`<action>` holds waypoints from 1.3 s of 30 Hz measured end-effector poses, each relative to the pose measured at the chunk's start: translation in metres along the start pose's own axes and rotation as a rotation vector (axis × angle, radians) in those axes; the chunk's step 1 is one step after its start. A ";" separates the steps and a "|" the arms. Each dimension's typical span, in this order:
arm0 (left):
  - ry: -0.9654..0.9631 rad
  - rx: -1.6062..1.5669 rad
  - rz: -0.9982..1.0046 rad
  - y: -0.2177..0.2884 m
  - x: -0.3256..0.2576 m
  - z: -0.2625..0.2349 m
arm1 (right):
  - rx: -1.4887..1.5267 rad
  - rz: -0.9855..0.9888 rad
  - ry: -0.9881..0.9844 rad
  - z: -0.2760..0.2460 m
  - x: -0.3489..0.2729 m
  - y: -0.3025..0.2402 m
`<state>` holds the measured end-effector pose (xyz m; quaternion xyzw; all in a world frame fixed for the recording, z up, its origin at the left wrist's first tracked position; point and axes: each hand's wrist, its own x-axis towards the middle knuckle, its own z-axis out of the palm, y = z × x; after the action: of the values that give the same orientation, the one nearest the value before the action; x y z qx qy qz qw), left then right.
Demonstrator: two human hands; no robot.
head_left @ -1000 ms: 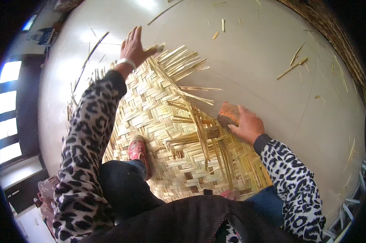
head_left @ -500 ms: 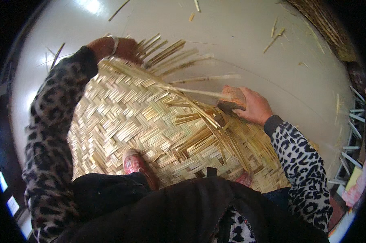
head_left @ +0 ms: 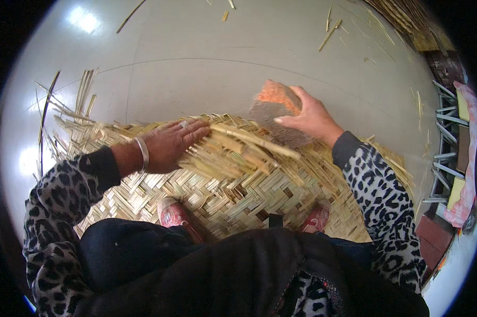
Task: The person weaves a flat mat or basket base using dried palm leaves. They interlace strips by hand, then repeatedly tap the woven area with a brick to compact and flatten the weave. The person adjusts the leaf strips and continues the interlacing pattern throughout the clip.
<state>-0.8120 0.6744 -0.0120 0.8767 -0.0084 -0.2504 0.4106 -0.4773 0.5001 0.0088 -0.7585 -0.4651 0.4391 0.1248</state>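
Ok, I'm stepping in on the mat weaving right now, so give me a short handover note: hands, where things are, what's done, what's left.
Left hand: flat, palm down, pressing loose bamboo strips onto the woven mat.
Right hand: gripping a brick-like block, orange on top, grey on the side, at the mat's far edge.
Mat lies on the pale floor, under both pink shoes.
Done: the near part is tightly woven.
Left: the far and left edges still have unwoven strip ends sticking out; stray bits lie on the floor.
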 end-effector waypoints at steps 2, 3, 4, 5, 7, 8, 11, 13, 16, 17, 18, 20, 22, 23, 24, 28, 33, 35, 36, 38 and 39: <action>-0.035 0.122 0.024 0.005 -0.007 0.007 | -0.040 -0.046 -0.020 0.005 0.000 -0.013; -0.032 0.173 0.039 0.007 -0.010 0.010 | -0.068 -0.036 -0.061 0.006 -0.001 -0.018; -0.037 0.221 0.051 0.009 -0.011 0.011 | -0.070 -0.085 -0.079 0.007 -0.002 -0.023; -0.088 0.173 0.048 0.010 -0.012 0.013 | -0.173 -0.165 -0.064 0.010 -0.005 -0.027; -0.077 0.222 0.085 0.009 -0.010 0.020 | -0.261 -0.250 -0.027 0.014 -0.012 -0.033; -0.068 0.252 0.100 0.007 -0.008 0.025 | -0.318 -0.288 -0.018 0.016 -0.016 -0.035; -0.004 0.306 0.127 -0.008 -0.003 0.046 | -0.460 -0.331 -0.071 0.032 -0.026 -0.037; 0.059 0.374 0.174 -0.020 -0.002 0.061 | -0.503 -0.396 -0.046 0.042 -0.031 -0.036; 0.120 0.333 0.189 -0.031 -0.002 0.078 | -0.498 -0.336 -0.072 0.044 -0.029 -0.035; 0.142 0.350 0.187 -0.032 -0.002 0.081 | -0.442 -0.404 -0.011 0.039 -0.027 -0.036; 0.157 0.359 0.186 -0.032 -0.002 0.084 | -0.407 -0.407 0.002 0.031 -0.026 -0.038; 0.137 0.396 0.168 -0.029 -0.003 0.085 | -0.336 -0.418 0.077 0.009 -0.023 -0.049; 0.067 0.461 0.144 -0.025 -0.003 0.083 | -0.303 -0.428 0.210 -0.020 -0.024 -0.062; 0.123 0.484 0.160 -0.024 -0.003 0.082 | -0.306 -0.432 0.278 -0.035 -0.025 -0.068; 0.124 0.494 0.158 -0.023 -0.003 0.081 | -0.330 -0.461 0.352 -0.045 -0.025 -0.072; 0.146 0.485 0.162 -0.020 -0.003 0.078 | -0.419 -0.484 0.386 -0.031 -0.016 -0.062; 0.196 0.479 0.169 -0.020 -0.004 0.084 | -0.633 -0.212 0.035 0.032 -0.019 -0.030; 0.189 0.490 0.165 -0.022 -0.004 0.086 | -0.538 -0.300 0.136 0.030 -0.020 -0.031; 0.197 0.509 0.147 -0.022 -0.004 0.088 | -0.508 -0.295 0.181 0.024 -0.016 -0.036; 0.173 0.473 0.163 -0.023 -0.006 0.088 | -0.423 -0.419 0.337 0.015 -0.011 -0.056; 0.181 0.482 0.160 -0.024 -0.007 0.087 | -0.368 -0.443 0.392 0.009 -0.009 -0.068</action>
<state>-0.8612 0.6291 -0.0733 0.9645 -0.1003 -0.1286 0.2075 -0.5264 0.5271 0.0493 -0.7189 -0.6570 0.1562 0.1649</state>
